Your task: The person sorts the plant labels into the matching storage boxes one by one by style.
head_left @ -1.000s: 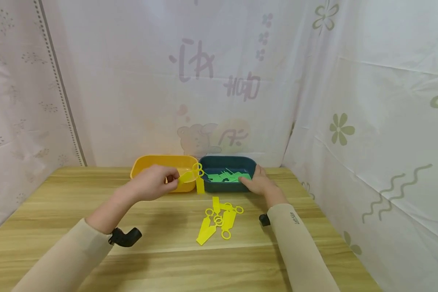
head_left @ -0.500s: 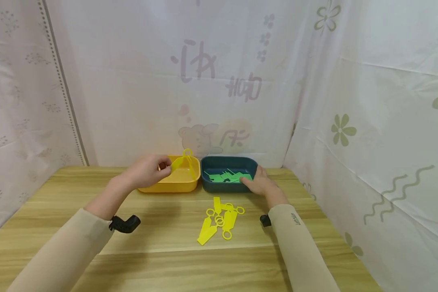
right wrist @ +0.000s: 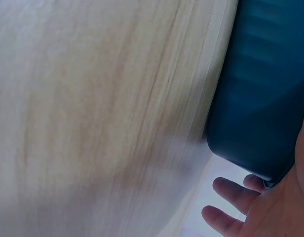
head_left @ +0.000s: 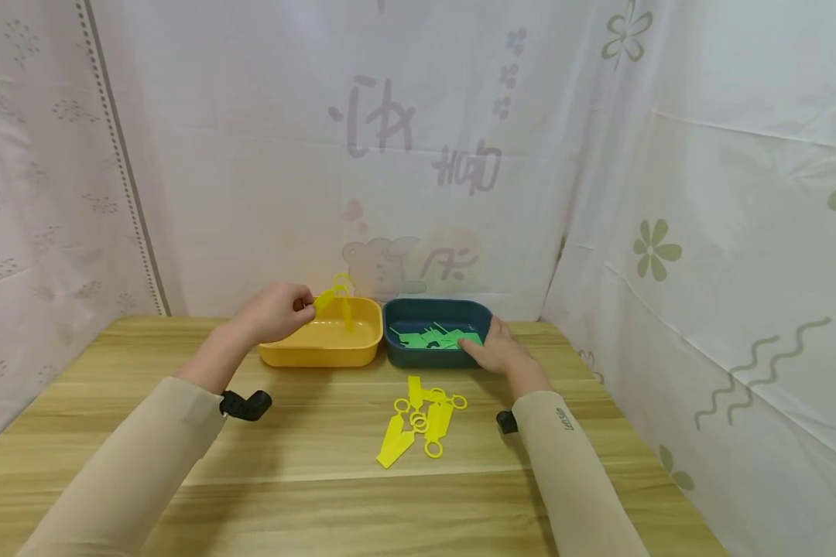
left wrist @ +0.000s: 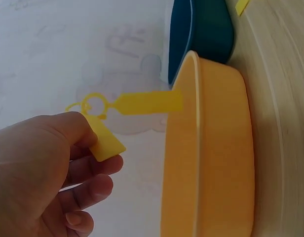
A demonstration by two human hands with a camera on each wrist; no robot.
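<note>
Left of centre, my left hand (head_left: 277,312) pinches a yellow tag (left wrist: 107,140), a linked tag (left wrist: 149,102) dangling over the orange bin (head_left: 320,357); my right hand (head_left: 498,352) grips the teal bin (head_left: 425,358). Moving slowly should curb swinging.

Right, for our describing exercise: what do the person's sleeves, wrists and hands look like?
The left sleeve and right sleeve are beige and long; the right has small dark lettering near its cuff. A bent black piece shows at the left wrist, another black piece at the right. The left hand and right hand wear no gloves.
</note>
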